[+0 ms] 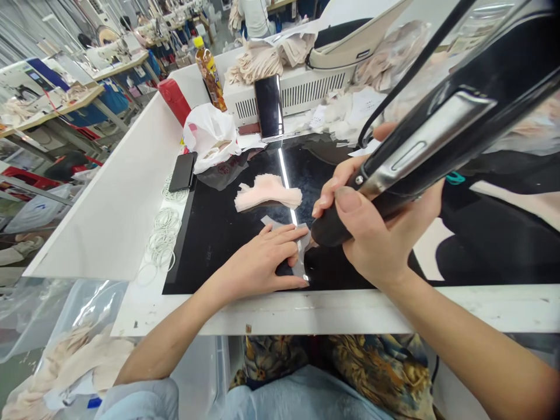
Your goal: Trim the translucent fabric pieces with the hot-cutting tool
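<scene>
My right hand (385, 227) is wrapped round a bulky black handheld tool (441, 122) with a silver strip on its side; its exact kind is unclear. The tool's rounded dark end points down towards the black work surface (227, 251). My left hand (258, 262) lies with fingers stretched out, pressing on a small translucent whitish sheet piece (301, 262). The fingertips of that hand are close to the tool's rounded end. Just beyond it rests a stack of thin pale pink fabric pieces (268, 192), apart from both hands.
On the left are a black phone (182, 171) and several pale rings (161, 239). Behind stand a white plastic bag (210, 137), red flask (174, 100), drink bottle (210, 73) and upright phone (269, 105). A black cord (406, 81) hangs by the tool. Pale fabric (520, 201) lies right.
</scene>
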The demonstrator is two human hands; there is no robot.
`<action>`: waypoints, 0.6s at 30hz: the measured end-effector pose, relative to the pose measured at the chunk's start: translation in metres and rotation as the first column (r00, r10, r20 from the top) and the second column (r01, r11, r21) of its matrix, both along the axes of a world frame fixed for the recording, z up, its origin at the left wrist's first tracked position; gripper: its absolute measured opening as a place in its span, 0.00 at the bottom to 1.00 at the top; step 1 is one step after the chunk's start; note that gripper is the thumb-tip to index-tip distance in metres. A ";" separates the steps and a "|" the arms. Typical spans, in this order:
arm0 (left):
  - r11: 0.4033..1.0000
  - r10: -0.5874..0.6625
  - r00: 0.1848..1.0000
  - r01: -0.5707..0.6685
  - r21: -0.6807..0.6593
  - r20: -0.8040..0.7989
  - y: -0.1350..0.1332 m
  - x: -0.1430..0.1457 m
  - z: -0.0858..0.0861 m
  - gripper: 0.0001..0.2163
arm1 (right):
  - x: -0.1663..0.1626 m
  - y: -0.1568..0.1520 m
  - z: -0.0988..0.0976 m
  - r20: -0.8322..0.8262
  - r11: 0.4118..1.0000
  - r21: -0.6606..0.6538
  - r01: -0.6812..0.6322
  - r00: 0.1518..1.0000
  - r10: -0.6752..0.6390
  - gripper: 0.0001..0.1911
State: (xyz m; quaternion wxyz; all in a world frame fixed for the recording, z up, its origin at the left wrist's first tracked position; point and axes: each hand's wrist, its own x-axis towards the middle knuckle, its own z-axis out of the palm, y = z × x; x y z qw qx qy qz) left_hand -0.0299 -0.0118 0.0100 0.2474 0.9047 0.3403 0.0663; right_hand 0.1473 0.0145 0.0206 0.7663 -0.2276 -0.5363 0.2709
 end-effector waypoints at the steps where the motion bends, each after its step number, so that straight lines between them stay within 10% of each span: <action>1: 1.000 -0.001 1.000 0.001 0.002 0.001 0.000 0.000 0.000 0.12 | 0.000 0.000 -0.001 -0.003 1.000 0.002 0.003 1.000 -0.003 0.23; 18: 0.999 -0.032 0.998 0.032 0.006 0.047 0.003 -0.004 -0.006 0.09 | -0.004 -0.021 0.006 0.032 0.992 -0.128 0.009 0.999 -0.005 0.20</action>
